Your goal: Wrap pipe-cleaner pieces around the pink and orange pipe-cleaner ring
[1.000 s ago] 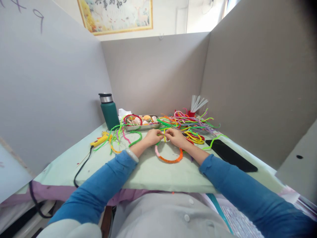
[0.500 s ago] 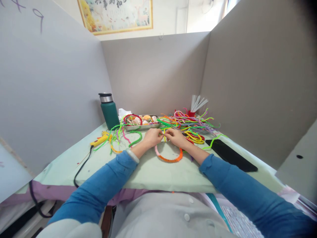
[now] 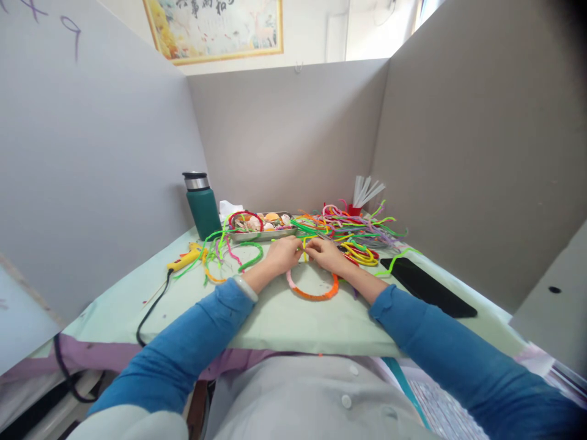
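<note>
While both bare hands meet over the middle of the pale green table covering (image 3: 275,330), the fingers of the left hand (image 3: 299,247) and right hand (image 3: 308,248) are pinched nearly closed, tips almost touching, at a thin yellow fuzzy strand (image 3: 305,257). The fuzzy pink-and-orange ring (image 3: 316,297) curves out below them towards the near side; whether the fingertips also grip its far part cannot be told.

To the left lie a yellow glue gun (image 3: 184,259) with a black cord and a curved green fuzzy piece (image 3: 252,264). Beyond stands a dark green bottle (image 3: 203,211) with a steel neck and black lid, no label readable on it. A metal tray (image 3: 275,234) of shells sits on the far side, beside a tangle of multicoloured fuzzy stems (image 3: 353,225); white sticks (image 3: 365,192) stand in a red cup (image 3: 354,211). On the right lies a flat black slab (image 3: 428,287).

Purple handwriting on the left grey panel (image 3: 101,153) includes a mark like a 9. Chinese characters, among them 和, show on the gold-framed picture (image 3: 220,30), cropped above.
</note>
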Action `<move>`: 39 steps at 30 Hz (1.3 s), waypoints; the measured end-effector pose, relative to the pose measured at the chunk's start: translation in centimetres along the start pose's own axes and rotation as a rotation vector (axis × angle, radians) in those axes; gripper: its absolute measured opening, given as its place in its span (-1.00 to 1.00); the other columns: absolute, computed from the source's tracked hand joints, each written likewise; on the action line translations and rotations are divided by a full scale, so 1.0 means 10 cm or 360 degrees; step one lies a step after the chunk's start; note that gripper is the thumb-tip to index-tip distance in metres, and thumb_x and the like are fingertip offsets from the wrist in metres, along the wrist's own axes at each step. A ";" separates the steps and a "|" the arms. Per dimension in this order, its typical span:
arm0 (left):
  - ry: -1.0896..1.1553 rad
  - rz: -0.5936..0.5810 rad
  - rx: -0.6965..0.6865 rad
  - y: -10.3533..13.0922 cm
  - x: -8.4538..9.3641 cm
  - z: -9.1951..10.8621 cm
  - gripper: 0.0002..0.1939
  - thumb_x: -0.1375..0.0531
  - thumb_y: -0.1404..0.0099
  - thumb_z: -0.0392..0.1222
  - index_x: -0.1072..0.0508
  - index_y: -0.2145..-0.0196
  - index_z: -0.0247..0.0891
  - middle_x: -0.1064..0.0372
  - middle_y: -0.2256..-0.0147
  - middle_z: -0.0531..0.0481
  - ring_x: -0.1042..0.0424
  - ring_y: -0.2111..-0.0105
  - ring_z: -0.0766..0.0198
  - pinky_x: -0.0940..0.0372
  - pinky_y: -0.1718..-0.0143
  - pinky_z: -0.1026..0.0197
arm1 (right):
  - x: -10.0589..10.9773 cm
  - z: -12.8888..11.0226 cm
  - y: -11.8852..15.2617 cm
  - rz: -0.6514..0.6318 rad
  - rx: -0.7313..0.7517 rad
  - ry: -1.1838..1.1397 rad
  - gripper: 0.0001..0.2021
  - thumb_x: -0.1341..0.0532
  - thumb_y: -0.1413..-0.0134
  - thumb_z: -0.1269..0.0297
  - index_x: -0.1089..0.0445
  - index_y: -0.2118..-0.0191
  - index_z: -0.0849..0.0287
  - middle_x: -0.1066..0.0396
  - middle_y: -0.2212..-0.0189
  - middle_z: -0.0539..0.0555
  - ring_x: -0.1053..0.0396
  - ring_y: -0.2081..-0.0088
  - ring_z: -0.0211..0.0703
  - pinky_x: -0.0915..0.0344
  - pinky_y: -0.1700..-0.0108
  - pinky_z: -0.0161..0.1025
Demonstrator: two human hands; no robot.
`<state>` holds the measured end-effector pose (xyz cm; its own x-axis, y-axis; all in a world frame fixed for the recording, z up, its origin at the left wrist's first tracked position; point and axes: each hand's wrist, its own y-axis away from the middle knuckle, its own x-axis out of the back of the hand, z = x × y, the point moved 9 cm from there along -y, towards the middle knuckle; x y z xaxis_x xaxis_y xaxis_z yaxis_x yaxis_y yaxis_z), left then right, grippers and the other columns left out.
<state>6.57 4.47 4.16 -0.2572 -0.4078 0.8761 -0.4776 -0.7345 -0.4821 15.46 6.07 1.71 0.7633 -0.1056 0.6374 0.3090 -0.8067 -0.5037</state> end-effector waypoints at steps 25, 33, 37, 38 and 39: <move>-0.0276 0.0027 -0.0248 0.02 0.03 0.07 -0.74 0.07 -0.24 -0.10 -0.36 0.28 -0.20 -0.26 0.24 -0.05 -0.32 0.33 0.29 -0.15 0.40 0.29 | -0.02 -0.05 0.03 -0.0112 0.0009 -0.0083 -0.78 0.00 0.00 0.23 -0.30 0.46 0.24 -0.28 0.59 -0.03 -0.11 0.58 -0.36 -0.01 0.51 -0.38; -0.0227 -0.0001 -0.0239 0.01 0.03 0.07 -0.75 0.06 -0.24 -0.10 -0.36 0.27 -0.20 -0.27 0.25 -0.05 -0.32 0.31 0.28 -0.16 0.37 0.28 | -0.05 -0.01 0.02 -0.0133 0.0012 -0.0062 -0.77 0.00 0.00 0.24 -0.33 0.41 0.23 -0.28 0.58 -0.03 -0.10 0.58 -0.36 0.00 0.52 -0.38; -0.0185 -0.0025 -0.0227 0.01 0.01 0.05 -0.75 0.04 -0.22 -0.11 -0.37 0.28 -0.21 -0.28 0.25 -0.05 -0.32 0.31 0.29 -0.16 0.36 0.29 | -0.06 -0.01 0.02 -0.0135 0.0049 -0.0051 -0.78 0.00 0.00 0.24 -0.32 0.45 0.24 -0.27 0.59 -0.03 -0.09 0.58 -0.36 0.02 0.51 -0.39; -0.0172 -0.0023 -0.0231 0.00 0.01 0.04 -0.76 0.04 -0.22 -0.11 -0.37 0.29 -0.21 -0.28 0.26 -0.05 -0.32 0.32 0.29 -0.16 0.36 0.29 | -0.06 -0.01 0.02 -0.0132 0.0057 -0.0050 -0.78 0.00 0.01 0.25 -0.32 0.45 0.24 -0.27 0.59 -0.03 -0.09 0.58 -0.37 0.02 0.51 -0.39; -0.0155 -0.0019 -0.0238 0.00 0.01 0.04 -0.76 0.03 -0.21 -0.12 -0.38 0.29 -0.22 -0.29 0.26 -0.05 -0.32 0.32 0.29 -0.16 0.36 0.29 | -0.06 -0.01 0.02 -0.0131 0.0064 -0.0049 -0.78 -0.01 0.01 0.25 -0.32 0.46 0.24 -0.27 0.59 -0.03 -0.09 0.58 -0.37 0.02 0.51 -0.39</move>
<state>6.87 4.17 4.23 -0.1720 -0.4554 0.8735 -0.6017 -0.6535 -0.4592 14.98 5.85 1.28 0.7514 -0.0215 0.6595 0.3934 -0.7879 -0.4738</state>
